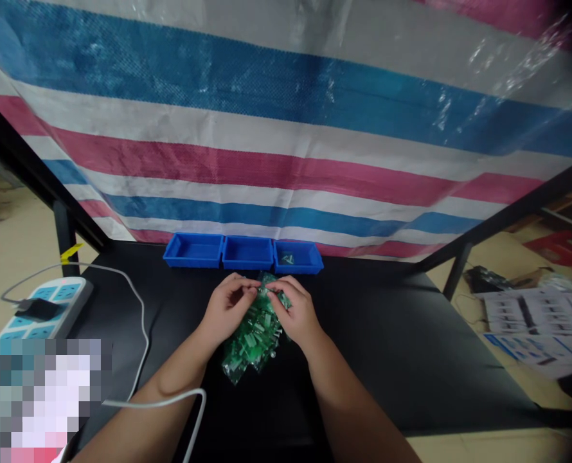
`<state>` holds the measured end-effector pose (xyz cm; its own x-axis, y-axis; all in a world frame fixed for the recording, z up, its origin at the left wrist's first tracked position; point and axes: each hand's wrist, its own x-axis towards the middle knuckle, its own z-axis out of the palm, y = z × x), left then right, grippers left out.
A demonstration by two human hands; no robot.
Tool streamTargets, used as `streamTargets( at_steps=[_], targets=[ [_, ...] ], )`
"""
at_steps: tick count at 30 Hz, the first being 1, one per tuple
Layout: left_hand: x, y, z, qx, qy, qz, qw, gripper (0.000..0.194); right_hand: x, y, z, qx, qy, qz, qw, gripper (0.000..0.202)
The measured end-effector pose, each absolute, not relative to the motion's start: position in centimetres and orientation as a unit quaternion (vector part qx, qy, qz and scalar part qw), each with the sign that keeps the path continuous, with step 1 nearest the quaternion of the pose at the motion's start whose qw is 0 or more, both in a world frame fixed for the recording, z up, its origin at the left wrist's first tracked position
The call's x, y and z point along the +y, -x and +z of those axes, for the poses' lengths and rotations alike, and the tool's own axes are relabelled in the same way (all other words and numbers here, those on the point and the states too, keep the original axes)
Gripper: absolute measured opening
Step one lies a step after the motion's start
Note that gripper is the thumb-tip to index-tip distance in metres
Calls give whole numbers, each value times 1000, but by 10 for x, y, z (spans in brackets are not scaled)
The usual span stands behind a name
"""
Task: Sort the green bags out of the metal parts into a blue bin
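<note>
**A bag of green parts held at its top by both hands**

A clear plastic bag [253,334] filled with small green parts is seen on the black desk [387,334], near the middle of it. The bag is gripped at its upper end by both hands. The left hand [228,305] is placed on the left side of this end, and its fingers [247,286] are closed on the plastic. The right hand [296,310] is placed on the right side, and its fingers [277,289] are also pinched shut on the same end (the two sets of fingertips are almost touching each other). The lower part of the bag is rested on the desk between the two forearms.

Just behind the hands, three blue trays are set in a row against the striped sheet [286,161]. The left tray [193,251] and the middle tray [247,253] are touching, and the right tray [298,257] is next to them; something small and dark is seen inside the right one, but it cannot be told what it is.

At the left edge of the desk a power strip [49,308] is laid, with a black plug in it. A white cable [144,321] is led across the desk beside the left forearm.
</note>
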<state>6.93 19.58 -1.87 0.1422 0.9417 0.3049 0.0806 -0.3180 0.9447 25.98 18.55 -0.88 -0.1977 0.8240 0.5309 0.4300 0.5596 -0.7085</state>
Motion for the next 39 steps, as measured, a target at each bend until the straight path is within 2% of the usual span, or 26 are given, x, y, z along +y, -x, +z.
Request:
streamTargets(
  at_steps=[5,14,20,28,34,39],
  targets=[
    [196,-71,-20,381,-601,520,472,21,186,-262,-9,-744,425,209,471,15],
    [200,-67,-22,420,-538,468,561,35,189,-263,-16,-665,449,353,481,14],
    [200,-71,-18,409,-478,479,612,36,189,-260,-17,-623,442,404,504,17],
    [198,-73,-12,405,-465,484,621,36,188,-261,-13,-633,449,386,498,18],
    [200,-70,-20,406,-482,484,607,34,189,-264,-16,-662,443,335,503,13],
    [200,-67,-25,388,-528,483,580,29,191,-267,-22,-650,421,388,500,23]
  ],
)
